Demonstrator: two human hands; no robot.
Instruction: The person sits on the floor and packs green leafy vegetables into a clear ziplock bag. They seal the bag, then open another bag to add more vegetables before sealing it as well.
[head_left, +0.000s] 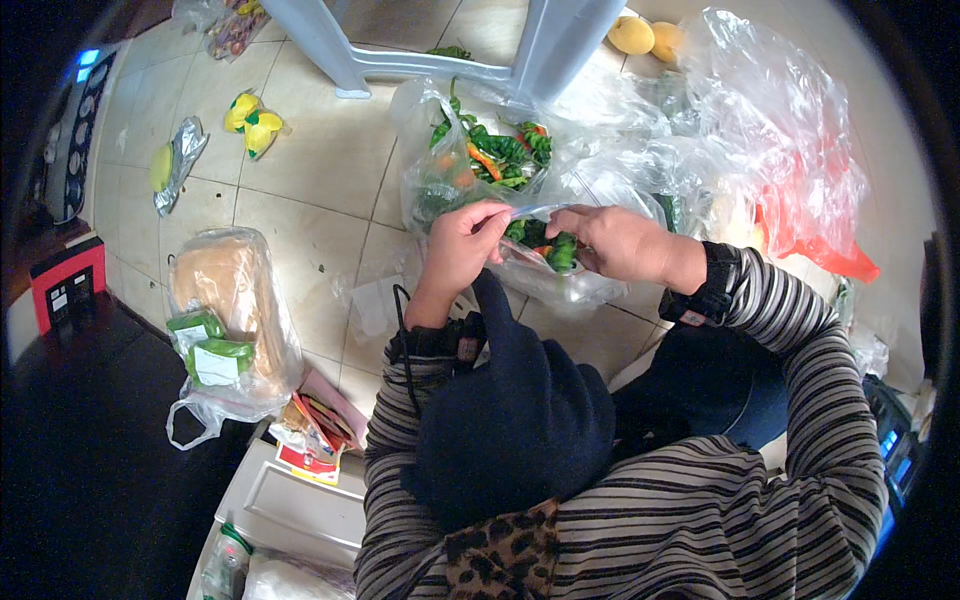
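Note:
My left hand (466, 244) pinches the rim of a transparent zip bag (592, 289) between thumb and fingers. On the other side of its mouth, my right hand (619, 244) grips the same rim, its fingers close to a wrinkled green pepper (561, 253). More green peppers and a bit of orange show inside that bag. Just beyond my hands, a larger open plastic bag (420, 112) lies on the floor with green, red and orange peppers (510, 150) in it. My right fingertips are partly hidden, so I cannot tell whether they also touch the pepper.
A grey plastic stool (435, 66) stands beyond the peppers. Crumpled plastic bags (757, 142) and yellow fruits (630, 35) lie to the right. Leftward are a bagged brown package (221, 277), green packets (217, 361), a foil-wrapped item (182, 161) and a yellow-green bundle (255, 126). A drawer unit (300, 502) stands near me.

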